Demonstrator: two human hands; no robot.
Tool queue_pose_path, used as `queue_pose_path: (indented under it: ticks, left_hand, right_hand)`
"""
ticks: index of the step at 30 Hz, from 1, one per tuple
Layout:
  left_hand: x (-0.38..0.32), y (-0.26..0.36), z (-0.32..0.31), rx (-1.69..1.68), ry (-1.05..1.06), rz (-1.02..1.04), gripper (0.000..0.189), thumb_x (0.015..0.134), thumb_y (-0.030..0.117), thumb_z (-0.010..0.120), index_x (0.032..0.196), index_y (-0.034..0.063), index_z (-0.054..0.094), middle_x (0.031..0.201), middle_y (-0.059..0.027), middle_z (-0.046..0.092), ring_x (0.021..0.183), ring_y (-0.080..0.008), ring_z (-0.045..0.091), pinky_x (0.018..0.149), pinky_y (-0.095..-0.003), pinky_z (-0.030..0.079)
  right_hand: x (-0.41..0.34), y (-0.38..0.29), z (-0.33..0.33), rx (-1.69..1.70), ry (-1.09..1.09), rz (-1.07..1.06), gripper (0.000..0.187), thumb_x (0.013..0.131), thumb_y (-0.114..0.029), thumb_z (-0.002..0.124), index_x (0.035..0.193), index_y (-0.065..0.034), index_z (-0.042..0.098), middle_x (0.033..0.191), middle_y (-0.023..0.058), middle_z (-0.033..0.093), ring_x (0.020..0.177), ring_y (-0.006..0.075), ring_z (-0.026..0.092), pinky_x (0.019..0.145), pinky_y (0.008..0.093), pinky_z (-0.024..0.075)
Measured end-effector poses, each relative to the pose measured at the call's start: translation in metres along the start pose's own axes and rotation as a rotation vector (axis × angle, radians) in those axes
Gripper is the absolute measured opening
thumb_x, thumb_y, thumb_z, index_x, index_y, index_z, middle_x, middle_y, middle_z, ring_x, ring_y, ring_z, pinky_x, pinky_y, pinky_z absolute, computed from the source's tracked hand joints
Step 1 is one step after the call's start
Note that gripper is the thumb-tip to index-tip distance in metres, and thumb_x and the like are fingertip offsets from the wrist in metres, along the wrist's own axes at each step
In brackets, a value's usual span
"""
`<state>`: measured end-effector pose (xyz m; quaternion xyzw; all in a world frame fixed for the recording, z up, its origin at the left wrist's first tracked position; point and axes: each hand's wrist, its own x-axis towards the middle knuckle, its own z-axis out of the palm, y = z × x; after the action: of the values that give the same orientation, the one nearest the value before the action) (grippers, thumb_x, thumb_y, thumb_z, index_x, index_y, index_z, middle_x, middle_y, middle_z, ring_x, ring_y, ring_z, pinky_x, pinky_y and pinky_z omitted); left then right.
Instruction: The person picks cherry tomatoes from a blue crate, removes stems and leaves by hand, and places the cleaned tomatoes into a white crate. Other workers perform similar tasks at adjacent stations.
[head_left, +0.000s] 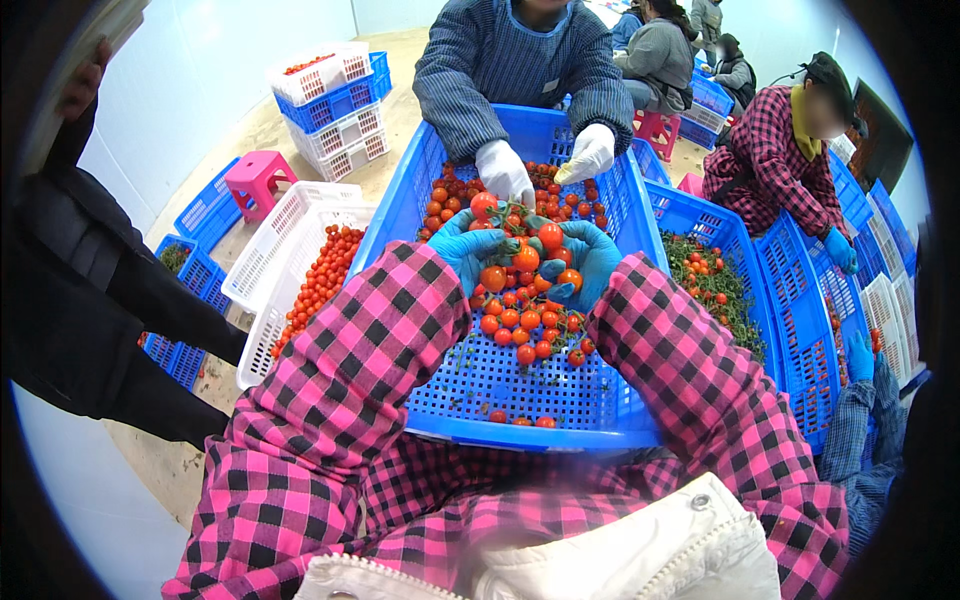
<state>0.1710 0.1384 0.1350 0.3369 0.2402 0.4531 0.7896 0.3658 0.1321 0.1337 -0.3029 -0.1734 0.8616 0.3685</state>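
A blue perforated plastic crate (510, 433) stands before me, with cherry tomatoes (529, 321) heaped in its middle, many still on green stems. Above the heap, my left hand (466, 247) and my right hand (589, 259), both in blue gloves, hold a cluster of cherry tomatoes (526, 259) between them. Its stem runs between my fingers, and tomatoes partly hide the fingertips. Just beyond, a co-worker's white-gloved hand (504, 171) reaches into the same crate close to the cluster; their other gloved hand (589, 155) is over the crate's far right part.
To the left, a white crate (259, 345) holds loose tomatoes, near stacked crates (337, 135) and a pink stool (259, 176). A person in black stands at far left. On the right, a blue crate (761, 300) holds green stems and tomatoes; other co-workers sit beyond.
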Motion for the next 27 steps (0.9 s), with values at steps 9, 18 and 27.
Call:
queue_pose_path:
  ticks: [9,18,27]
  left_hand:
    - [0.005,-0.004,-0.007,-0.098,-0.023,0.099,0.036,0.071,-0.006,0.052,0.105,0.0032,0.042,0.092,-0.0141,0.054,0.081,-0.0249,0.056,0.070,-0.0397,0.048]
    - [0.006,-0.009,0.005,0.485,0.088,0.342,0.049,0.067,-0.008,0.057,0.111,0.0039,0.041,0.102,-0.0115,0.050,0.091,-0.0190,0.052,0.079,-0.0302,0.045]
    - [-0.009,-0.002,0.012,1.131,-0.109,0.318,0.074,0.065,-0.007,0.046,0.129,0.0131,0.015,0.128,-0.0100,0.028,0.105,-0.0176,0.042,0.084,-0.0258,0.038]
  right_hand:
    - [-0.002,0.013,0.009,-0.118,-0.204,0.078,0.042,0.077,-0.040,0.049,0.112,-0.0159,0.043,0.105,0.0037,0.049,0.080,0.0141,0.054,0.036,0.0185,0.0395]
    - [0.012,0.019,0.010,-0.560,0.244,-0.411,0.040,0.072,-0.033,0.059,0.099,-0.0053,0.051,0.096,0.0047,0.052,0.076,0.0149,0.052,0.065,0.0249,0.0447]
    - [0.001,-0.009,0.000,-0.197,0.297,-0.171,0.031,0.072,-0.042,0.050,0.067,-0.0116,0.048,0.072,0.0017,0.053,0.061,0.0147,0.053,0.038,0.0262,0.0383]
